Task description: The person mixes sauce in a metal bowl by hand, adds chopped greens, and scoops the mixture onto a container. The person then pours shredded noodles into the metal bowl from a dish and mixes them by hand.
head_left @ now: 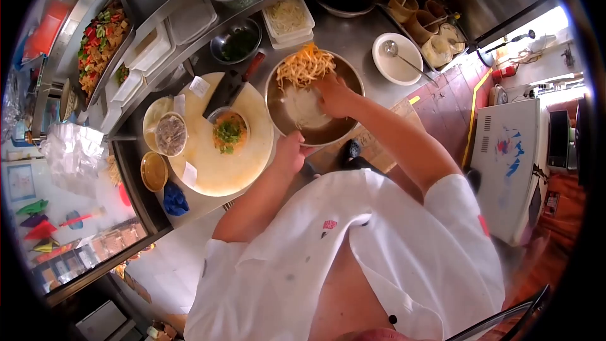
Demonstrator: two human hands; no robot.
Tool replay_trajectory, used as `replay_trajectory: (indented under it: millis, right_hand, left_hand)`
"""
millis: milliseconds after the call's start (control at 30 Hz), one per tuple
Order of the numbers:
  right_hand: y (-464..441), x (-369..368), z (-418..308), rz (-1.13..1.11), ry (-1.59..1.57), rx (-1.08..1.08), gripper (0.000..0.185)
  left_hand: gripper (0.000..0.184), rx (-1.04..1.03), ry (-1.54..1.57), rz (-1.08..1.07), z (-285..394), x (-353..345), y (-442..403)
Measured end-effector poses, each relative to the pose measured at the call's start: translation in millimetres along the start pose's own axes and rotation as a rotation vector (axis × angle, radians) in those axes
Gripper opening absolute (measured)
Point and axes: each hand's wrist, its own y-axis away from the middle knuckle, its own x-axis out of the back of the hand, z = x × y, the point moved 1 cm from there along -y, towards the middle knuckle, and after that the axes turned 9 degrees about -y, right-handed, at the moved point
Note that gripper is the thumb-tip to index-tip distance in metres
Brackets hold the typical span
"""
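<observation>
My left hand (293, 152) is closed on the near-left rim of a large metal mixing bowl (355, 80), which is tilted. Inside it, my right hand (334, 96) has its fingers curled against a pile of pale orange shredded strips (304, 67); the fingertips are partly hidden. The strips are heaped at the bowl's far side. Left of the bowl, a round cutting board (252, 158) carries a small bowl of food topped with chopped green onion (228, 131). A cleaver (224, 93) with a brown-red handle lies behind that small bowl.
A white bowl with a ladle (390, 77) stands right of the mixing bowl. Behind are a metal bowl of greens (238, 45) and a white tub of pale shreds (285, 17). Brown seasoning pots (418, 24) line the back right. A blue cloth (175, 199) lies beside the board.
</observation>
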Motion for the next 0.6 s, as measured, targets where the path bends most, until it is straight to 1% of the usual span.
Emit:
replay_trajectory:
  millis: [33, 67, 100, 133, 200, 233, 267, 333, 433, 533, 567, 600]
  right_hand:
    - [0.7, -1.2, -0.7, -0.21, -0.05, -0.023, 0.035]
    - [3.0, -2.5, -2.7, -0.417, -0.1, -0.045, 0.035]
    - [0.7, 2.1, -11.9, -0.522, -0.125, -0.077, 0.033]
    - [-2.2, 3.8, -12.8, -0.448, -0.165, -0.062, 0.032]
    - [-7.1, 1.1, -12.8, -0.306, -0.248, -0.028, 0.03]
    - [-10.3, -0.3, -12.0, -0.088, -0.256, 0.218, 0.025]
    - [-16.3, -2.1, -8.3, -0.09, -0.244, 0.4, 0.024]
    - [-24.9, 20.0, -28.0, -0.091, -0.215, 0.752, 0.021]
    - [-46.8, 45.8, -55.2, -0.205, 0.117, 1.084, 0.019]
    - [-86.3, 57.2, -42.7, -0.235, 0.475, 0.914, 0.02]
    - [-105.3, 60.3, -23.3, -0.251, 0.361, 0.744, 0.02]
    - [-113.1, 53.4, -3.7, -0.316, 0.242, 0.526, 0.022]
  left_hand:
    - [0.035, 0.054, -0.088, 0.104, -6.3, 11.5, -18.0]
    - [0.041, 0.055, -0.104, 0.21, -10.3, 18.9, -39.0]
    - [0.042, 0.024, -0.059, 0.129, -0.2, 14.9, -47.2]
    - [0.043, -0.008, -0.014, 0.043, 10.7, 8.6, -50.1]
    - [0.04, -0.061, -0.066, 0.054, 26.6, -2.4, -44.6]
    - [0.039, -0.089, -0.096, 0.058, 35.4, -7.7, -40.6]
    - [0.038, -0.091, -0.133, 0.04, 41.8, -10.6, -35.8]
    - [0.037, -0.088, -0.212, -0.001, 50.7, -12.1, -25.9]
    - [0.035, -0.073, -0.353, -0.02, 57.4, -11.4, -17.0]
    - [0.034, -0.072, -0.411, 0.051, 60.0, -19.8, 0.9]
    - [0.035, -0.092, -0.361, 0.038, 58.7, -18.2, 1.7]
    - [0.037, -0.119, -0.31, 0.057, 59.0, -17.9, 1.1]
